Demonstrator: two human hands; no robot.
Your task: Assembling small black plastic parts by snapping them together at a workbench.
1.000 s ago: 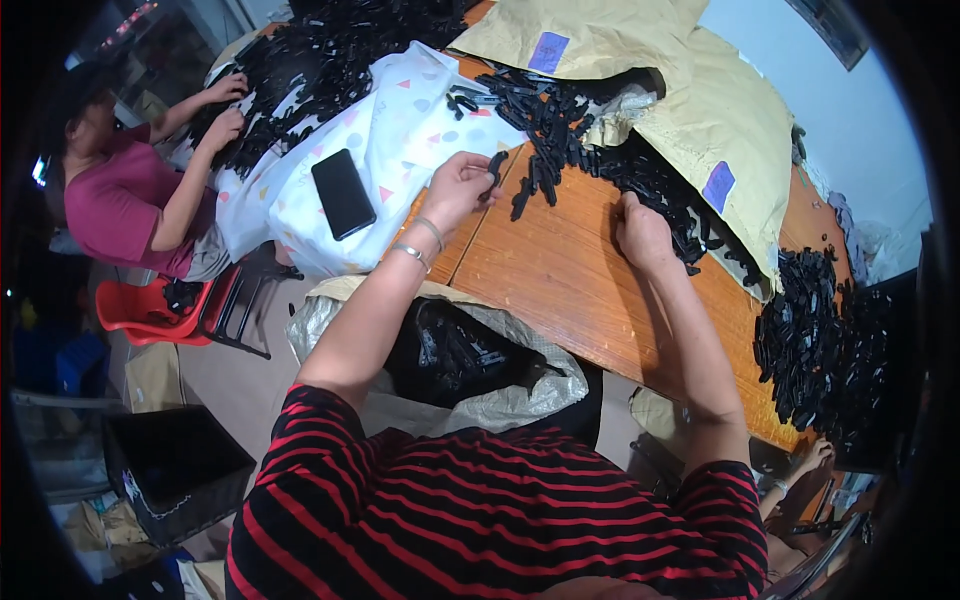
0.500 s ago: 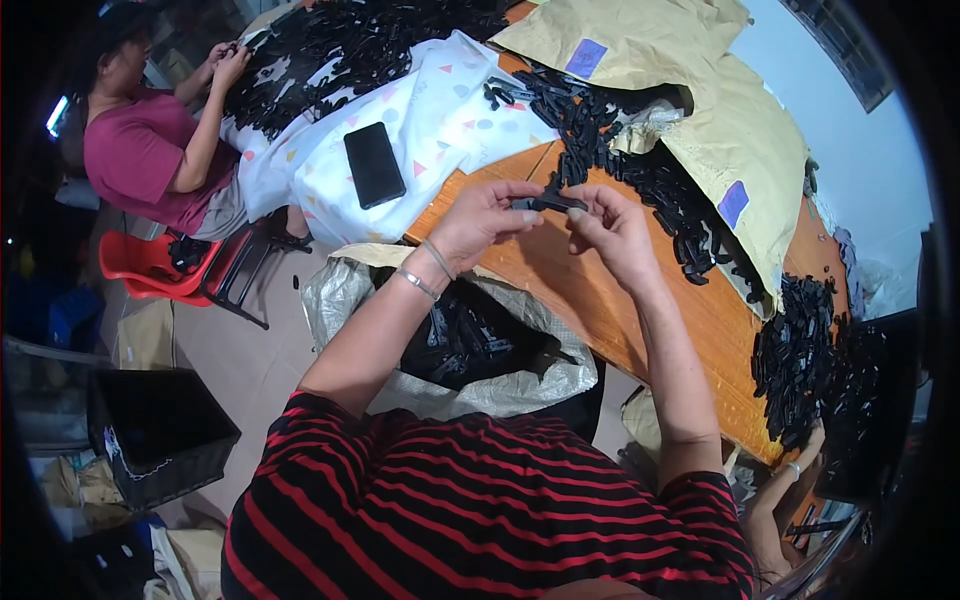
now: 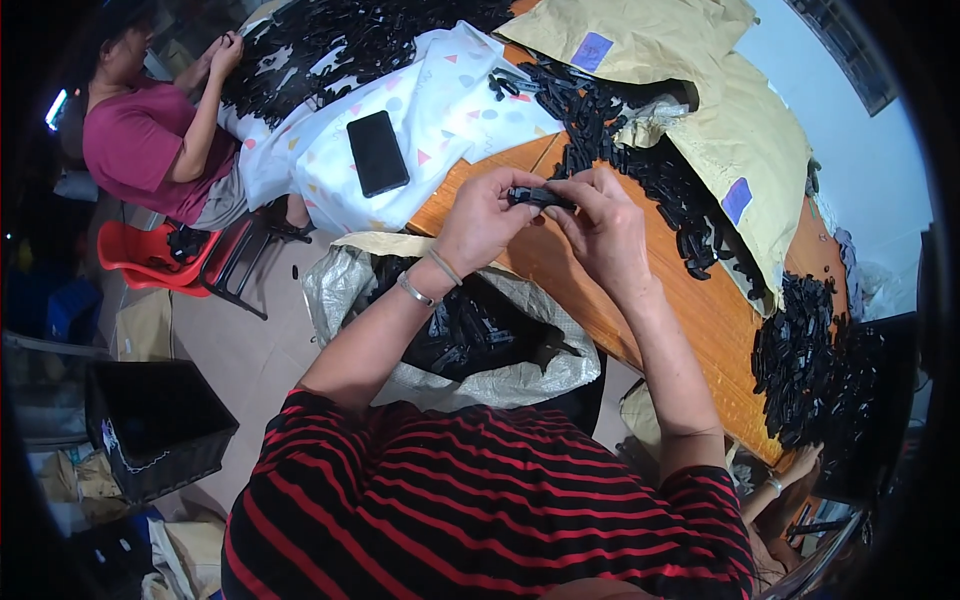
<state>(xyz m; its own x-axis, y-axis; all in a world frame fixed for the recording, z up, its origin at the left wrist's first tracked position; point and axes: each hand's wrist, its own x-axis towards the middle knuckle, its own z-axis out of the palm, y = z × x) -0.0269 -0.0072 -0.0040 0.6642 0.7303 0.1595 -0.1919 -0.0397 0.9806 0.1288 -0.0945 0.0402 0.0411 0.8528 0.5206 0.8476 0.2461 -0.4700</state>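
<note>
A small, elongated black plastic part (image 3: 541, 197) is pinched between both my hands above the wooden table's near edge. My left hand (image 3: 484, 222) grips its left end between thumb and fingers. My right hand (image 3: 606, 228) closes on the right end, its fingertips partly covering the part. Just beyond my hands, a heap of similar black parts (image 3: 590, 130) spills from a large tan paper sack (image 3: 690, 45). Below my forearms an open silvery woven sack (image 3: 548, 385) holds more black parts (image 3: 465, 335).
A black phone (image 3: 378, 153) lies on a white patterned cloth (image 3: 440, 100). At the left a person in a maroon top (image 3: 140, 135) sits beside another pile (image 3: 330, 50). Another person's hand (image 3: 800, 465) reaches toward black parts (image 3: 797, 370) at the right. A black crate (image 3: 165, 450) stands on the floor.
The black part has turned in my fingers and my right hand now folds over its end. The small piece that stuck up from it no longer shows. The seated person's hands shifted slightly.
</note>
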